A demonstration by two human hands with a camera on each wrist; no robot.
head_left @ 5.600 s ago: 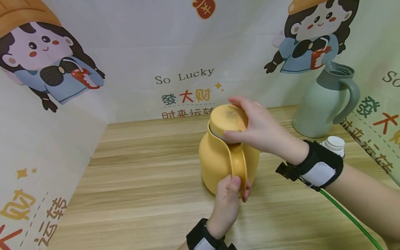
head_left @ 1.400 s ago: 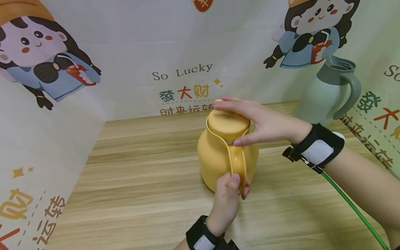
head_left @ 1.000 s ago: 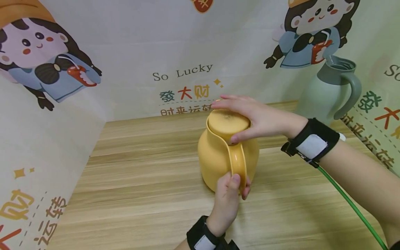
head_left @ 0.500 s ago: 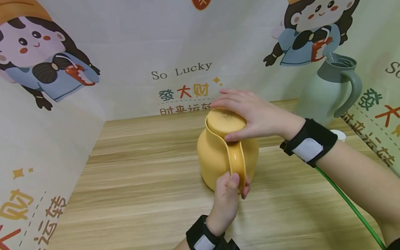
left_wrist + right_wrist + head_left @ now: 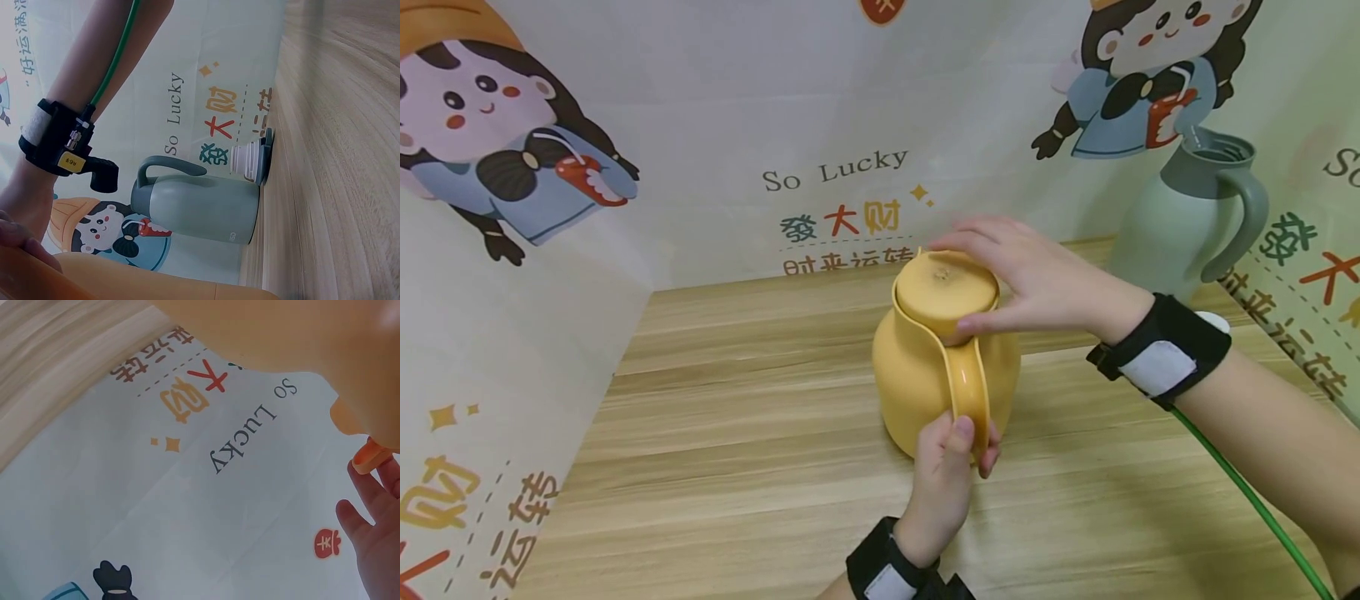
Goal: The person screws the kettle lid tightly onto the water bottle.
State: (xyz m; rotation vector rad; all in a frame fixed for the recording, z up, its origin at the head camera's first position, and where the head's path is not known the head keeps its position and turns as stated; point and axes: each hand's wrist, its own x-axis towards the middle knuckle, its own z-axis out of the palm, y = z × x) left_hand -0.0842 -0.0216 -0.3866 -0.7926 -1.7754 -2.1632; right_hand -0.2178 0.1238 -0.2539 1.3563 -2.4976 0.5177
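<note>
Centrally, on the bench (image 5: 722,433): one yellow jug (image 5: 913,387), upright, its handle (image 5: 967,383) on the near side and a round yellow lid (image 5: 943,287) sitting in its mouth; left hand (image 5: 944,467) wrapped around the handle, right hand (image 5: 1033,279) gripping the lid, thumb at the near edge, fingers at the far side. Behind, to the right: one pale green jug (image 5: 1165,221), upright, grey-necked, with a stopper (image 5: 249,159), white part uppermost on a grey base, just beside it. Also: black wrist straps (image 5: 1176,350), green cable (image 5: 1240,483), printed backdrop (image 5: 715,108) lettered "So Lucky".
</note>
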